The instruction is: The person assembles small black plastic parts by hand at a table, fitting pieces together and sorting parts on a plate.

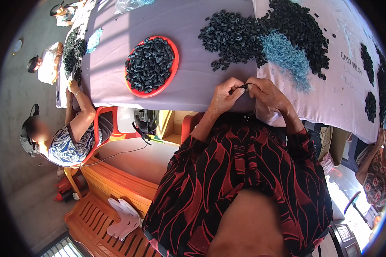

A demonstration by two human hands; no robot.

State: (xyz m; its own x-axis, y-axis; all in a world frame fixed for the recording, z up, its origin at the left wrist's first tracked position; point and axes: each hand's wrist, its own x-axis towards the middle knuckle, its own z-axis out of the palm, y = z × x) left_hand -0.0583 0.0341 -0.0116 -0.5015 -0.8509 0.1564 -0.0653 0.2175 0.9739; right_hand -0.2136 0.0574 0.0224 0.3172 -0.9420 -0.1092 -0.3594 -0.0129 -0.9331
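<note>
My left hand [225, 95] and my right hand [268, 94] meet over the front edge of the table, fingertips almost touching. Between them is a small black piece [244, 86], pinched by the fingers of both hands. Just beyond my hands lies a loose pile of black pieces [231, 36]. A heap of small light-blue pieces [286, 55] is to the right of it, with another black pile [298, 30] around its far side. Left of my hands stands a red round tray [174, 70] filled with black ribbed pieces.
A co-worker [73, 137] sits at the left, hands at another black pile [74, 53]. More people are at the far left and far right. An orange bench [120, 171], a white glove [125, 218] and a dark helmet [146, 122] are below the table's edge.
</note>
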